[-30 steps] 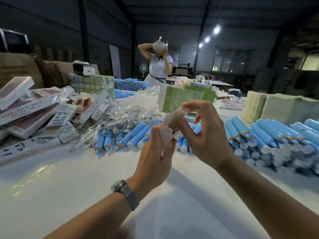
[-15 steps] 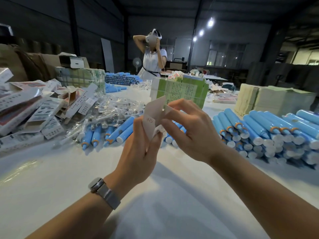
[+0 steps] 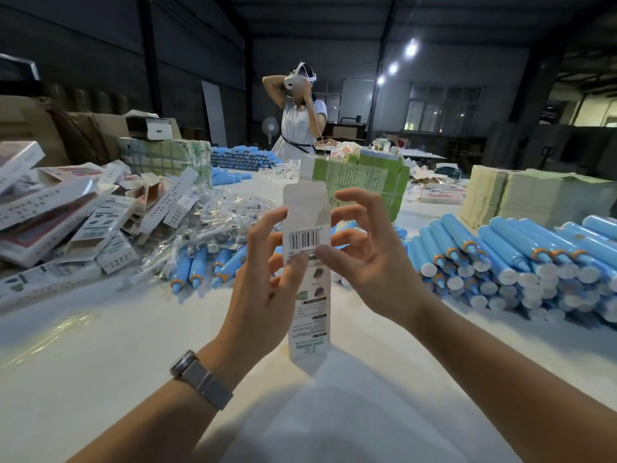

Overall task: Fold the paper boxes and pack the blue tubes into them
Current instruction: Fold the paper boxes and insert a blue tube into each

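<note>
Head view: hands (image 3: 320,262) partly hide upright box (image 3: 309,312).

Paper box (image 3: 307,262) held upright carried a barcode with digits too small to read, printed lines below it were illegible, green cartons (image 3: 364,182) bore blurred unreadable text

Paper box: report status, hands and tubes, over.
Left hand and right hand both pinch the upright white paper box with barcode, top flap open. No tube inside yet; blue plastic tubes stacked on the right. Nothing in the way.
</note>
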